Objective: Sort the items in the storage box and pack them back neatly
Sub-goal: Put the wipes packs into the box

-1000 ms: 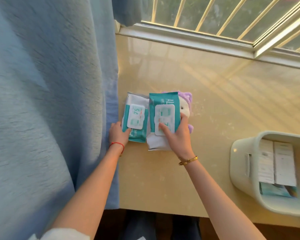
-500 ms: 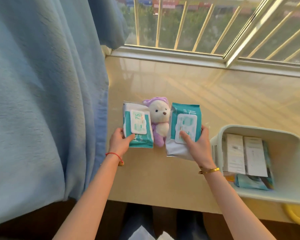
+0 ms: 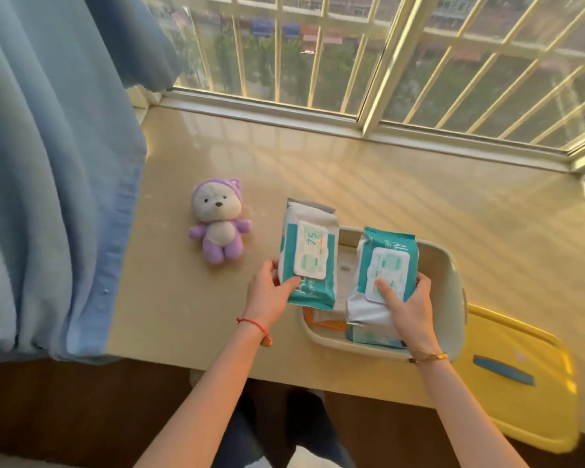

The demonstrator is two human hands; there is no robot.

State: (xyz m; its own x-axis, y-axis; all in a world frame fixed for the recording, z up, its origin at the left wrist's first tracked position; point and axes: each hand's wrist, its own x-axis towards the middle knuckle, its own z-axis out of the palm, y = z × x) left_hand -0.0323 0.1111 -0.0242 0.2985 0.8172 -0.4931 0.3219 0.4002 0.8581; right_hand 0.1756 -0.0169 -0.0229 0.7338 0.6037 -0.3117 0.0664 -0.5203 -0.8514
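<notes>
Teal and white wipes packs have both moved since a moment ago: from the bench beside the plush bear (image 3: 218, 228) to the cream storage box (image 3: 450, 265). The left hand (image 3: 267, 293) grips the left wipes pack (image 3: 309, 253) over the box's left edge, fingers clasped on its lower corner. The right hand (image 3: 407, 307) holds the right wipes pack (image 3: 384, 275) above the box, thumb on its white flap. The bear now lies alone on the bench (image 3: 419, 197). A yellow lid (image 3: 520, 376) lies beside the box.
</notes>
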